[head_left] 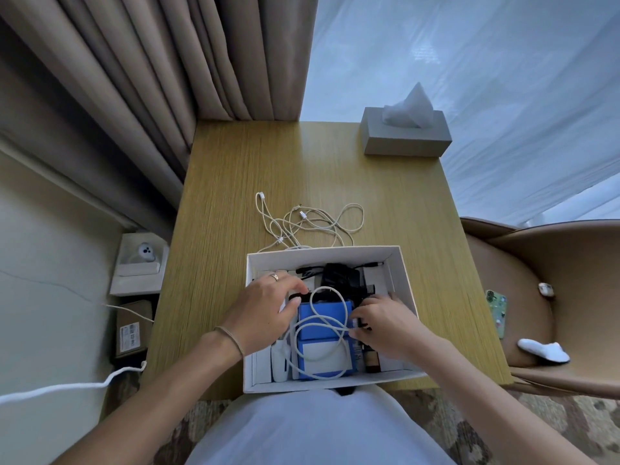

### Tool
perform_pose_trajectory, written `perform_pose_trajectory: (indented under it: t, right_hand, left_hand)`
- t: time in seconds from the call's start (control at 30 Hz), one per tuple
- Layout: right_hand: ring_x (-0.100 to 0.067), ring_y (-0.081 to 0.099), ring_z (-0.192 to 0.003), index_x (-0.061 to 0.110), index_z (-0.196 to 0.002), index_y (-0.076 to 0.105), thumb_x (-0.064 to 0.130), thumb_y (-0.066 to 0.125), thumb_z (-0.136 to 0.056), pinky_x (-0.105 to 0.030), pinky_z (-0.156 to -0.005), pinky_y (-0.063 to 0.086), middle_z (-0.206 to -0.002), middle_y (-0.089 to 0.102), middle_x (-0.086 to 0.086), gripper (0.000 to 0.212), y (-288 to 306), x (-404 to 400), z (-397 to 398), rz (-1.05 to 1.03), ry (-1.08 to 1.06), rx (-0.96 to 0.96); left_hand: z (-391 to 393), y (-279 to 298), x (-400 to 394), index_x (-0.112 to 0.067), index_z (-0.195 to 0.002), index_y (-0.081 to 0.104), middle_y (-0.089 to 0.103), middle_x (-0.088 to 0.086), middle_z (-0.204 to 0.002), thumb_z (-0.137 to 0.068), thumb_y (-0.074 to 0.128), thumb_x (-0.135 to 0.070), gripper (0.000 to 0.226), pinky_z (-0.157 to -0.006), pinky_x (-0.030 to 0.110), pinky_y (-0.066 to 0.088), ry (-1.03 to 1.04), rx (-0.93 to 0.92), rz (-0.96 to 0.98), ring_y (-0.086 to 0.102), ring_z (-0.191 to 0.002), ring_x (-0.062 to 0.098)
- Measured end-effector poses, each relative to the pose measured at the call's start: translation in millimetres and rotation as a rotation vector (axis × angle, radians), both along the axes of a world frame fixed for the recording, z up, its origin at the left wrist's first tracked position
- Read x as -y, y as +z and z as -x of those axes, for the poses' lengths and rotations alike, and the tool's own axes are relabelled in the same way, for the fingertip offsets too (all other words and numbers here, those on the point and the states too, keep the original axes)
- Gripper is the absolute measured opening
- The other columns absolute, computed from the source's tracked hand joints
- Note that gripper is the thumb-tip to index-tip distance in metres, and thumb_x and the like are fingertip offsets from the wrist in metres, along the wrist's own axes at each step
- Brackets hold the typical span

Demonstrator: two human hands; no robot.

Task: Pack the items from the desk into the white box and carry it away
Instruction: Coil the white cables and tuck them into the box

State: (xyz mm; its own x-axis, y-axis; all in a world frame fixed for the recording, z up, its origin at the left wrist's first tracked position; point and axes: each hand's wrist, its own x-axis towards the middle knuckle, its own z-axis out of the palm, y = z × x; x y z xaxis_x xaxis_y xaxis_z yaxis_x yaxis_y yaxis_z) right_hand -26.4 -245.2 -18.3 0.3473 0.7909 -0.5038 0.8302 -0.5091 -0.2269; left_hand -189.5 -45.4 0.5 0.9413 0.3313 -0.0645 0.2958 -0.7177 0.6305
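Note:
The white box [401,273] sits at the near edge of the wooden desk [235,196]. Inside lie a blue box [322,315], a looped white cable [318,327], black items [339,276], a white charger [279,360] and a small brown bottle [371,359]. My left hand [265,303] rests inside the box at its left, fingers on a black item beside the blue box. My right hand [382,322] is inside at the right, fingertips pinching the white cable and a dark piece. A tangle of white cables [312,223] lies on the desk just behind the box.
A grey tissue box [404,137] stands at the desk's far right corner. A tan chair [553,297] on the right holds a green phone [496,310], an earbud case and a white sock. Curtains hang behind; boxes and a thick white cord lie on the floor at left.

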Motion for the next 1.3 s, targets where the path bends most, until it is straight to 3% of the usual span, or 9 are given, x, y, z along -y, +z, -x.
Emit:
perform_pose_trajectory:
  t: [0.17, 0.4, 0.57, 0.77, 0.9, 1.1, 1.3]
  right_hand:
    - [-0.013, 0.061, -0.109, 0.026, -0.116, 0.072, 0.035, 0.052, -0.1, -0.03, -0.088, 0.052, -0.113, 0.07, 0.011, 0.027, 22, -3, -11, -0.229, -0.099, 0.0]
    - [0.0, 0.066, -0.088, 0.026, -0.101, 0.077, 0.016, 0.06, -0.094, -0.021, -0.079, 0.053, -0.099, 0.074, 0.018, 0.02, 53, -44, -50, -0.484, -0.308, -0.132]
    - [0.006, 0.066, -0.086, 0.027, -0.1, 0.078, 0.016, 0.063, -0.093, -0.015, -0.078, 0.051, -0.092, 0.074, 0.02, 0.02, 50, -77, -88, -0.604, -0.461, -0.258]
    - [0.001, 0.067, -0.086, 0.028, -0.098, 0.077, 0.017, 0.061, -0.093, -0.016, -0.072, 0.051, -0.095, 0.077, 0.014, 0.021, 27, -104, -134, -0.548, -0.518, -0.262]
    - [-0.004, 0.07, -0.093, 0.027, -0.103, 0.077, 0.019, 0.06, -0.094, -0.03, -0.086, 0.059, -0.101, 0.077, 0.01, 0.021, 10, -113, -152, -0.485, -0.53, -0.321]
    - [-0.009, 0.069, -0.094, 0.024, -0.101, 0.077, 0.017, 0.058, -0.094, -0.032, -0.086, 0.058, -0.104, 0.077, 0.008, 0.021, -5, -115, -171, -0.437, -0.52, -0.34]
    - [-0.003, 0.068, -0.091, 0.026, -0.099, 0.076, 0.017, 0.059, -0.095, -0.023, -0.08, 0.055, -0.101, 0.076, 0.01, 0.019, -17, -104, -181, -0.45, -0.542, -0.405]
  left_hand:
    - [-15, 8, -10, -0.026, -0.11, 0.068, 0.066, -0.013, -0.106, -0.095, 0.058, -0.02, 0.018, -0.086, 0.029, 0.051, 0.012, 0.046, -0.037, 0.058, -0.101, 0.006]
    - [-62, 25, -43, -0.028, -0.107, 0.065, 0.062, -0.014, -0.109, -0.095, 0.055, -0.022, 0.017, -0.081, 0.024, 0.052, 0.075, 0.043, -0.088, 0.057, -0.097, 0.003]
    - [-109, 20, -59, -0.029, -0.11, 0.064, 0.063, -0.01, -0.107, -0.097, 0.051, -0.027, 0.018, -0.075, 0.026, 0.05, 0.057, -0.1, -0.111, 0.061, -0.092, 0.009]
    - [-157, -6, -75, -0.03, -0.106, 0.065, 0.067, -0.007, -0.106, -0.097, 0.049, -0.024, 0.019, -0.066, 0.026, 0.052, 0.038, -0.282, -0.158, 0.062, -0.081, 0.009]
    - [-182, -27, -75, -0.031, -0.11, 0.063, 0.067, -0.005, -0.101, -0.097, 0.05, -0.018, 0.023, -0.071, 0.034, 0.058, -0.014, -0.359, -0.151, 0.061, -0.076, 0.011]
    - [-216, -55, -67, -0.031, -0.126, 0.058, 0.069, 0.001, -0.112, -0.096, 0.047, -0.015, 0.035, -0.078, 0.034, 0.049, -0.179, -0.448, -0.198, 0.063, -0.094, 0.022]
    - [-243, -78, -53, -0.024, -0.117, 0.057, 0.07, 0.004, -0.103, -0.094, 0.059, -0.027, 0.023, -0.085, 0.04, 0.05, -0.269, -0.502, -0.312, 0.064, -0.098, 0.028]
